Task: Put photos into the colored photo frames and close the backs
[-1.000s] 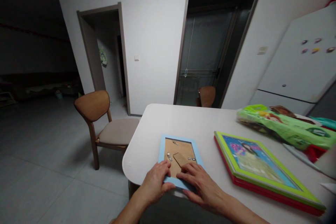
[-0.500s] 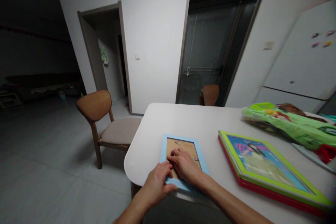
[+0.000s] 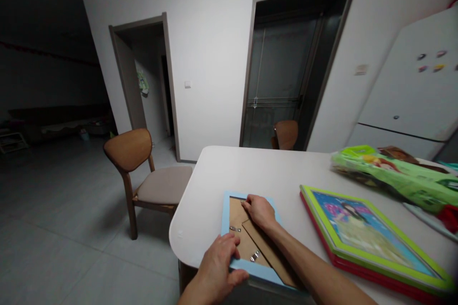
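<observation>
A light blue picture frame lies face down on the white table near its front edge. Its brown backing board shows, with a slanted support leg on it. Small metal clips sit at the left side and near side of the board. My left hand grips the near left corner, thumb at the front edge and fingers over the rim. At the far edge, the closed fingertips of my right hand press on a metal clip, mostly hidden. My right forearm covers part of the frame's right side.
To the right lies a stack of frames, a green picture frame above red ones. Behind it is a green plastic package. A wooden chair stands left of the table; another chair is beyond it.
My right hand has moved from the left side of the backing board to its far edge, uncovering the support leg and two clips. My left hand stays at the near left corner.
</observation>
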Demonstrator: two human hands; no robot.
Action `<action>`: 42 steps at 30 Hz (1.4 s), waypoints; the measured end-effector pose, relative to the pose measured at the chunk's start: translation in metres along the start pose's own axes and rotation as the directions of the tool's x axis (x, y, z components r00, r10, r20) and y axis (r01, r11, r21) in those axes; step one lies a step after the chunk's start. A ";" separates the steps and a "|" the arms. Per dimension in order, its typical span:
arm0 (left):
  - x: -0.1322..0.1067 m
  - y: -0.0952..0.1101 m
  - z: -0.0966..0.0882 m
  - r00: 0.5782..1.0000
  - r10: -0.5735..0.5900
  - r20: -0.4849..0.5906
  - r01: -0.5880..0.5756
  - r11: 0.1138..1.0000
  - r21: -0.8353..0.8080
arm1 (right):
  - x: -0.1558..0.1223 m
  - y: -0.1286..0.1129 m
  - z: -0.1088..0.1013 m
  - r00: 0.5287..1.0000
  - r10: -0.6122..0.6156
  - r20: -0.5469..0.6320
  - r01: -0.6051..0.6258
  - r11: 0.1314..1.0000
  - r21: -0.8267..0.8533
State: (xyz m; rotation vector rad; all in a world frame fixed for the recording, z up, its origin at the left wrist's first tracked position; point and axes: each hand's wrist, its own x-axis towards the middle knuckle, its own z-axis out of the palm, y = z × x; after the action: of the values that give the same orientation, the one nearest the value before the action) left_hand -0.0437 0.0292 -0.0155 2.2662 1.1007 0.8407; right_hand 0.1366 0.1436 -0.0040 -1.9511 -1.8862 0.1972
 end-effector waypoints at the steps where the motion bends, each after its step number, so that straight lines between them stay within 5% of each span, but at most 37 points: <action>1: 0.000 0.001 0.001 1.000 -0.009 -0.009 0.009 1.000 0.014 | 0.004 0.001 0.002 0.999 0.035 0.001 -0.035 0.999 0.000; 6: 0.002 0.008 -0.002 0.999 -0.042 -0.010 0.042 0.993 0.108 | 0.017 0.003 0.004 0.986 0.168 0.009 -0.168 0.985 0.032; 11: 0.007 0.022 0.008 0.998 -0.063 -0.004 0.062 0.973 0.224 | 0.012 0.002 -0.005 0.992 0.126 -0.016 -0.122 0.980 0.159; 16: 0.016 0.034 0.033 0.991 -0.007 0.131 -0.030 0.960 0.279 | -0.013 0.016 -0.033 0.998 0.017 -0.066 0.008 0.934 0.357; 20: 0.021 0.044 0.022 0.992 0.020 0.121 -0.046 0.975 0.216 | -0.049 0.040 -0.064 0.987 0.092 -0.129 -0.012 0.855 0.519; 22: 0.027 0.054 0.008 0.999 0.037 0.012 -0.037 0.996 0.076 | -0.071 0.043 -0.071 0.962 0.223 -0.157 -0.045 0.698 0.714; 25: 0.039 0.077 -0.006 0.971 -0.064 -0.229 -0.009 0.952 -0.307 | -0.103 0.028 -0.063 0.934 0.356 0.013 -0.116 0.268 0.957; 28: 0.052 0.102 0.001 0.910 -0.292 -0.294 -0.010 0.694 -0.720 | -0.123 0.001 -0.048 0.923 0.206 0.324 -0.310 -0.096 0.946; 31: 0.063 0.122 0.016 0.895 -0.378 -0.236 -0.059 0.424 -0.904 | -0.127 -0.005 -0.054 0.952 0.214 0.218 -0.149 -0.297 0.943; 34: 0.076 0.137 0.026 0.914 -0.343 -0.219 -0.106 0.320 -0.941 | -0.120 0.026 -0.092 0.937 0.347 0.050 0.023 -0.204 0.979; 39: 0.105 0.146 0.052 0.944 -0.330 -0.001 0.062 0.179 -0.982 | -0.102 0.118 -0.163 0.886 0.462 0.028 -0.193 0.313 0.930; 42: 0.123 0.140 0.084 0.947 -0.314 0.063 0.154 0.273 -0.950 | -0.095 0.164 -0.179 0.865 0.500 0.045 -0.286 0.417 0.863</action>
State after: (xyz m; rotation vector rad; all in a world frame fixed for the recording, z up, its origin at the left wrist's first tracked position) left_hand 0.1476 0.0386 0.0556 0.9768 0.6217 1.1189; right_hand 0.3491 0.0165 0.0760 -1.5259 -0.8048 0.8455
